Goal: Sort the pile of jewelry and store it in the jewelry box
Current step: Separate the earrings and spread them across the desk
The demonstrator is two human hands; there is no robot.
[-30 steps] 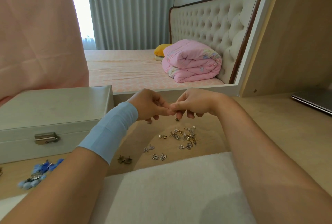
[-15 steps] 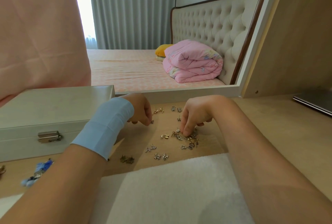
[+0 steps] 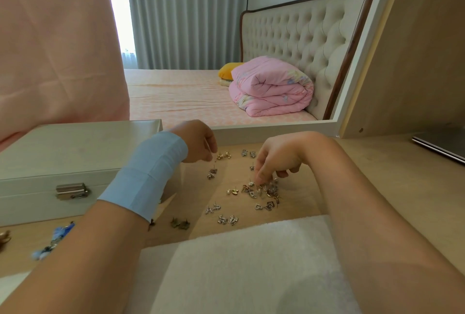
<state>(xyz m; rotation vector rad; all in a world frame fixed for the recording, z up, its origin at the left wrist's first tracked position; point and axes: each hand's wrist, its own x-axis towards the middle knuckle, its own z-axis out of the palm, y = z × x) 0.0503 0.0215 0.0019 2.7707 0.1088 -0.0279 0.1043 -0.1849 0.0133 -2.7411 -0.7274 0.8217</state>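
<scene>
While amid earrings (image 3: 270, 191), right hand (image 3: 279, 157) (mirror (image 3: 276, 129) beyond)

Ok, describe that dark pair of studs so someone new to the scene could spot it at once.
Start at the closed white jewelry box on the left. Just off its front right corner, between the blue wristband and the far edge of the white cloth, lies the pair of studs. It is dull dark bronze, while the silver pairs to its right are bright.
</scene>
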